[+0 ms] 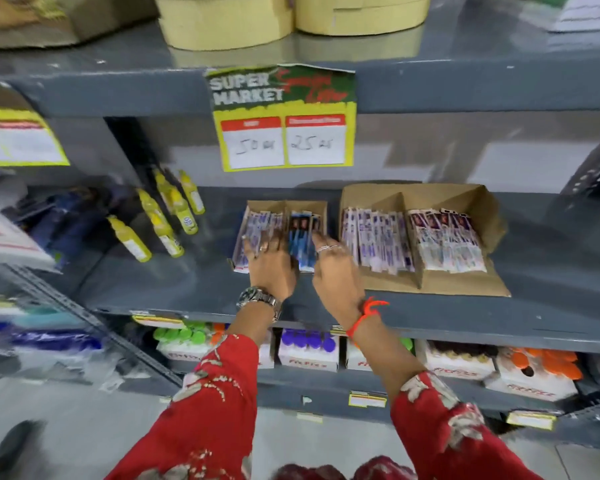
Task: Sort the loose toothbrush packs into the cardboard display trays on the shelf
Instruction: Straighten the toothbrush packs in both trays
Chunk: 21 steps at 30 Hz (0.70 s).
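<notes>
Two cardboard display trays sit on the grey middle shelf. The small tray (317, 206) has two compartments: purple-and-white toothbrush packs (261, 221) on the left, blue-and-black packs (302, 233) on the right. The large tray (430, 285) to its right holds purple-white packs (378, 240) and dark-topped packs (447, 240). My left hand (269, 263) lies flat with spread fingers on the purple packs in the small tray. My right hand (336, 268) rests at that tray's right edge, fingers touching the blue packs. Whether either hand grips a pack is hidden.
Yellow bottles (163, 220) lie scattered on the same shelf to the left. A supermarket price sign (284, 119) hangs from the shelf above. Boxes of coloured-cap bottles (309, 348) fill the shelf below. The shelf's front edge (465, 327) runs under my wrists.
</notes>
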Available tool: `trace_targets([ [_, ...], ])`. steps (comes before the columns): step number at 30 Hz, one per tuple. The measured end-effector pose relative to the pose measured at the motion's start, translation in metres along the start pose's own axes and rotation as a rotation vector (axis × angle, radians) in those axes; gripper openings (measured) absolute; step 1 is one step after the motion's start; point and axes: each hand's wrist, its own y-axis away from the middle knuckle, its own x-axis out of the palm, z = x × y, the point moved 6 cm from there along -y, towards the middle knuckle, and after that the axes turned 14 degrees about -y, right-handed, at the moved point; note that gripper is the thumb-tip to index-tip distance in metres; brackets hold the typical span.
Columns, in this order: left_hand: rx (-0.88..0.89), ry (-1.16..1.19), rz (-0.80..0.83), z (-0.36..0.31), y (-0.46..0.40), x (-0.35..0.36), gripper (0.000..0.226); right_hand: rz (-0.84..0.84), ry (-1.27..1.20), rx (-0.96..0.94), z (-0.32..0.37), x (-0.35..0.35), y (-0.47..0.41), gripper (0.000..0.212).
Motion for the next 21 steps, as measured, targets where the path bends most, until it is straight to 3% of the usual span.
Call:
trace_targets([
  [4, -0.042, -0.012, 0.048, 0.032, 0.005, 0.015, 0.06, 0.139, 0.098, 0.048, 0.002, 0.045, -0.013, 0.061],
  [12, -0.04, 0.002, 0.075, 0.056, 0.012, 0.042, 0.057, 0.303, 0.233, 0.209, -0.008, 0.083, -0.018, 0.039],
  [21, 0.013, 0.001, 0.063, 0.059, 0.016, 0.051, 0.059, 0.321, 0.302, 0.287, -0.014, 0.086, -0.017, 0.032],
])
